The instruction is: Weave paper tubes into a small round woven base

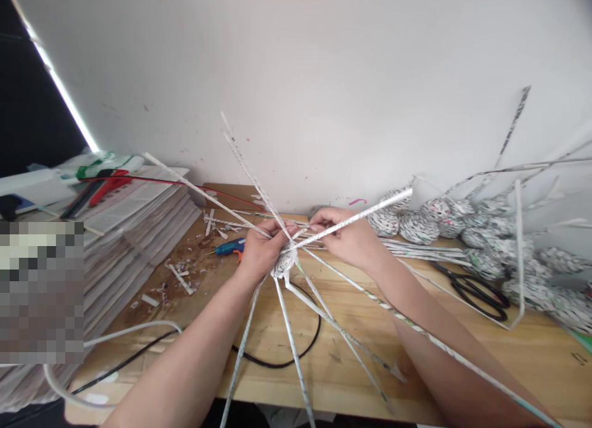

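Note:
Above the wooden table's middle, my left hand [264,250] is closed around a small woven paper piece [283,264], thumb pressed at its top. Rolled paper strips spread out from it on all sides, several hanging down toward the table's front edge. My right hand [340,234] is just to the right, fingers pinched on a paper strip [301,233] close to the weave. A thick printed paper tube [370,215] slants up to the right, passing in front of that hand. Its fingertips are partly hidden.
Black-handled scissors [476,292] lie at right, below several woven paper balls [419,226]. A blue glue gun [230,246] and paper scraps [180,279] are left of centre. A tall stack of newspapers [152,230] stands at left, with a red-handled tool [108,186] on top. A black cable [319,329] curves across the wooden table [351,378].

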A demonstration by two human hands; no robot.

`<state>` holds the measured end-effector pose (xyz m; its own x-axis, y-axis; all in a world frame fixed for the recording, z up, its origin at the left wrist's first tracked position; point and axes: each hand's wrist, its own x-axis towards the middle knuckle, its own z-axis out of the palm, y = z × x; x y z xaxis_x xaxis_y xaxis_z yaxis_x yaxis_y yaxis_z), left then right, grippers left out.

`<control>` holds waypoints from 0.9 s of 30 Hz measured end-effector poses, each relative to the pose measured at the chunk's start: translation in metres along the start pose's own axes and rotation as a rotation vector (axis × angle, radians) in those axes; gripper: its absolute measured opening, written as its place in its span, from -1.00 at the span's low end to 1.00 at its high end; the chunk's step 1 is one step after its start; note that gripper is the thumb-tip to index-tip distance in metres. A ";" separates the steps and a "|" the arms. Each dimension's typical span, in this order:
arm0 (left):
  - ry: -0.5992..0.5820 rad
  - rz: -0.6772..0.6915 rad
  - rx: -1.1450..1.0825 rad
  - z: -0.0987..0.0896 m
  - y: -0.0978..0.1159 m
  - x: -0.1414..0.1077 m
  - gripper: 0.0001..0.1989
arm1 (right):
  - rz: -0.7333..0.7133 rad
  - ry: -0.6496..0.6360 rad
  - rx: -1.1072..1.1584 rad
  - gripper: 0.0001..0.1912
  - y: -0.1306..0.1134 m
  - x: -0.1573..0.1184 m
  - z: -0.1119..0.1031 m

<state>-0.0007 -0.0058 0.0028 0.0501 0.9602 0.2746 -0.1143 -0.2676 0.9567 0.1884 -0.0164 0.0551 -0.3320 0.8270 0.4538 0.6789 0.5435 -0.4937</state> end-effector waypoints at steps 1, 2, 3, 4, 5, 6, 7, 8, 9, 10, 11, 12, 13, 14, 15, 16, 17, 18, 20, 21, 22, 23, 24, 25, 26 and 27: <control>0.009 0.007 0.023 -0.001 0.000 0.000 -0.71 | -0.027 0.015 -0.025 -0.86 0.000 0.000 -0.006; 0.015 0.015 0.047 -0.002 0.001 0.001 -0.71 | -0.056 0.027 -0.043 -0.85 -0.001 -0.001 -0.012; 0.017 0.022 0.067 -0.003 0.001 0.001 -0.70 | -0.091 0.037 -0.052 -0.85 -0.003 -0.001 -0.018; 0.012 0.025 0.081 -0.004 0.001 0.001 -0.70 | -0.128 0.043 -0.060 -0.85 -0.006 -0.002 -0.024; 0.005 0.027 0.085 -0.006 0.002 0.002 -0.70 | -0.163 0.047 -0.068 -0.84 -0.009 -0.003 -0.029; -0.004 0.029 0.082 -0.007 0.003 0.002 -0.70 | -0.195 0.044 -0.080 -0.84 -0.013 -0.004 -0.033; -0.011 0.033 0.078 -0.008 0.004 0.002 -0.70 | -0.221 0.037 -0.094 -0.84 -0.017 -0.005 -0.035; -0.018 0.040 0.074 -0.008 0.006 0.002 -0.70 | -0.241 0.029 -0.108 -0.83 -0.020 -0.006 -0.037; -0.026 0.046 0.070 -0.009 0.008 0.002 -0.70 | -0.255 0.019 -0.119 -0.83 -0.022 -0.007 -0.037; -0.035 0.049 0.068 -0.009 0.010 0.002 -0.69 | -0.266 0.009 -0.128 -0.83 -0.024 -0.007 -0.037; -0.047 0.045 0.066 -0.009 0.012 0.001 -0.68 | -0.274 -0.001 -0.135 -0.82 -0.025 -0.007 -0.036; -0.061 0.030 0.060 -0.009 0.015 0.001 -0.67 | -0.281 -0.010 -0.144 -0.82 -0.025 -0.007 -0.035; -0.072 0.009 0.045 -0.009 0.016 0.001 -0.66 | -0.287 -0.017 -0.155 -0.81 -0.025 -0.007 -0.034; -0.078 -0.014 0.025 -0.009 0.017 0.001 -0.66 | -0.291 -0.022 -0.170 -0.81 -0.025 -0.007 -0.034; -0.080 -0.034 0.006 -0.009 0.017 0.001 -0.66 | -0.295 -0.026 -0.184 -0.81 -0.024 -0.007 -0.033; -0.078 -0.050 -0.011 -0.009 0.017 0.002 -0.66 | -0.298 -0.027 -0.197 -0.81 -0.023 -0.007 -0.033; -0.075 -0.059 -0.024 -0.009 0.016 0.002 -0.67 | -0.300 -0.027 -0.209 -0.81 -0.023 -0.007 -0.032; -0.071 -0.062 -0.031 -0.009 0.014 0.002 -0.67 | -0.303 -0.026 -0.220 -0.81 -0.023 -0.007 -0.032; -0.070 -0.058 -0.035 -0.009 0.012 0.003 -0.69 | -0.308 -0.030 -0.238 -0.81 -0.023 -0.007 -0.032; -0.071 -0.050 -0.035 -0.009 0.012 0.003 -0.70 | -0.307 -0.034 -0.246 -0.80 -0.024 -0.007 -0.032; -0.074 -0.036 -0.031 -0.009 0.012 0.002 -0.71 | -0.303 -0.037 -0.254 -0.80 -0.025 -0.008 -0.031; -0.075 -0.017 -0.023 -0.009 0.013 0.002 -0.72 | -0.298 -0.040 -0.260 -0.80 -0.025 -0.008 -0.031; -0.075 0.002 -0.011 -0.009 0.014 0.002 -0.73 | -0.292 -0.043 -0.268 -0.80 -0.026 -0.008 -0.030; -0.073 0.021 0.002 -0.008 0.015 0.001 -0.75 | -0.285 -0.042 -0.275 -0.79 -0.026 -0.008 -0.030; -0.068 0.036 0.015 -0.008 0.016 0.001 -0.76 | -0.279 -0.043 -0.279 -0.79 -0.027 -0.009 -0.029; -0.062 0.047 0.026 -0.008 0.017 0.001 -0.77 | -0.274 -0.040 -0.281 -0.80 -0.028 -0.009 -0.029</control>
<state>-0.0102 -0.0092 0.0185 0.1063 0.9401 0.3239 -0.0920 -0.3151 0.9446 0.1914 -0.0431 0.0859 -0.5469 0.6648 0.5089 0.7126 0.6887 -0.1338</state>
